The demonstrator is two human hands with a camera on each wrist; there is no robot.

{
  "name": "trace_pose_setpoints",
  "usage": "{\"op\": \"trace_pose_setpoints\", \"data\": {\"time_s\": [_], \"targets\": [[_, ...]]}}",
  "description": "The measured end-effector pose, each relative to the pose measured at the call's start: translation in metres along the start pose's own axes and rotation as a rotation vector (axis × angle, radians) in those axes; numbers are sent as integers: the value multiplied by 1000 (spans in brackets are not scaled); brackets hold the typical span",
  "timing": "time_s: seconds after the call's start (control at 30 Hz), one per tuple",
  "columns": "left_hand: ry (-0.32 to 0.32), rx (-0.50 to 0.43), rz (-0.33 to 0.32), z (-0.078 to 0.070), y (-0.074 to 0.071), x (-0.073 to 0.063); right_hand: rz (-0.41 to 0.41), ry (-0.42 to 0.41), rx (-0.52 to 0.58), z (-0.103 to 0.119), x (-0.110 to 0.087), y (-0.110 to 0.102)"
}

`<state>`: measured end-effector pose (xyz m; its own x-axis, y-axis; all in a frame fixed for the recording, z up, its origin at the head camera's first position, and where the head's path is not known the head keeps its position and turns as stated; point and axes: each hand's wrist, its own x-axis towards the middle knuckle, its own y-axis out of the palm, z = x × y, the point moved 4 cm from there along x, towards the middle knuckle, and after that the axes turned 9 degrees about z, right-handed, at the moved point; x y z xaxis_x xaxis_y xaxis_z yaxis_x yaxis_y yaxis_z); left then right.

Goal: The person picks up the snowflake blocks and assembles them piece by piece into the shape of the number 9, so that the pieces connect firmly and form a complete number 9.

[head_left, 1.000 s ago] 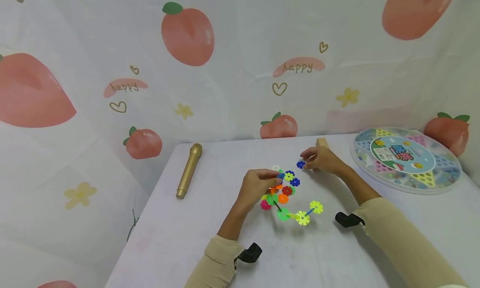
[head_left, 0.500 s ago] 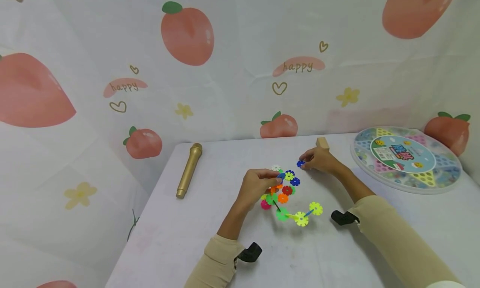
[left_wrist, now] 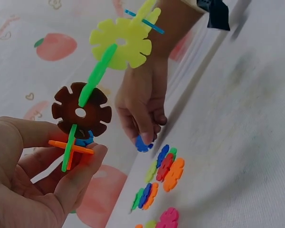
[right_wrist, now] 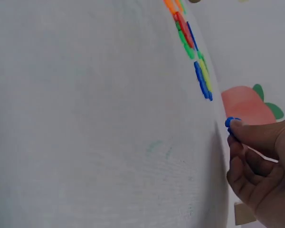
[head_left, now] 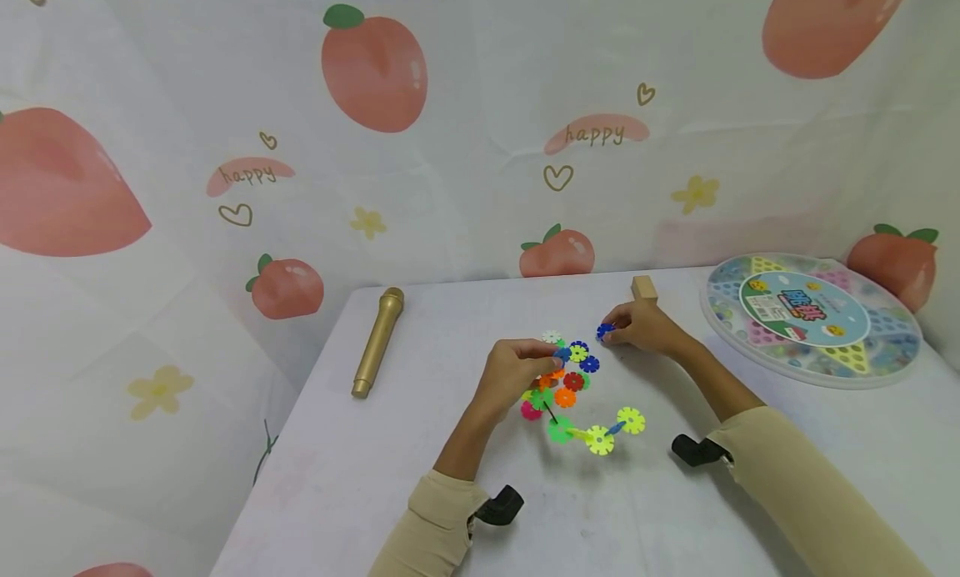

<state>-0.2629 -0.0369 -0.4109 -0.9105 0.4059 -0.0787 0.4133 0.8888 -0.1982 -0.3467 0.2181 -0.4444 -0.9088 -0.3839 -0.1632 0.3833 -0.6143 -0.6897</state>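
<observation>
My left hand (head_left: 516,378) pinches the end of a chain of slotted plastic discs. In the left wrist view an orange disc (left_wrist: 83,151) and a blue one sit at its fingertips, and a brown disc (left_wrist: 69,107), a green one (left_wrist: 99,76) and a yellow disc (left_wrist: 102,40) reach up from there. The chain's far end shows as a yellow disc (head_left: 631,420) in the head view. Farther back, my right hand (head_left: 641,325) pinches a single blue disc (right_wrist: 232,122) between thumb and fingertips. Several loose discs lie on the table between the hands, among them a red disc (head_left: 573,382).
A golden microphone-shaped stick (head_left: 378,343) lies at the table's left. At the right back is a round Chinese checkers board box (head_left: 813,310). A small wooden block (head_left: 643,288) stands behind my right hand, in front of the fruit-printed cloth (head_left: 465,202).
My right hand's fingers have closed on the blue disc, which has tilted and shifted slightly. The left hand stays in place, while the chain's free end has dipped a little.
</observation>
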Motion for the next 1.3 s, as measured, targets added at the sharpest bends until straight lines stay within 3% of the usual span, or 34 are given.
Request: {"op": "trace_pose_setpoints", "data": {"time_s": [0.27, 0.8, 1.3], "targets": [[3, -10, 13, 2, 1, 0, 46, -28, 189, 16, -19, 7], [33, -21, 19, 2, 2, 1, 88, -114, 388, 58, -49, 11], [49, -21, 23, 2, 2, 1, 128, -165, 411, 68, -55, 16]]}}
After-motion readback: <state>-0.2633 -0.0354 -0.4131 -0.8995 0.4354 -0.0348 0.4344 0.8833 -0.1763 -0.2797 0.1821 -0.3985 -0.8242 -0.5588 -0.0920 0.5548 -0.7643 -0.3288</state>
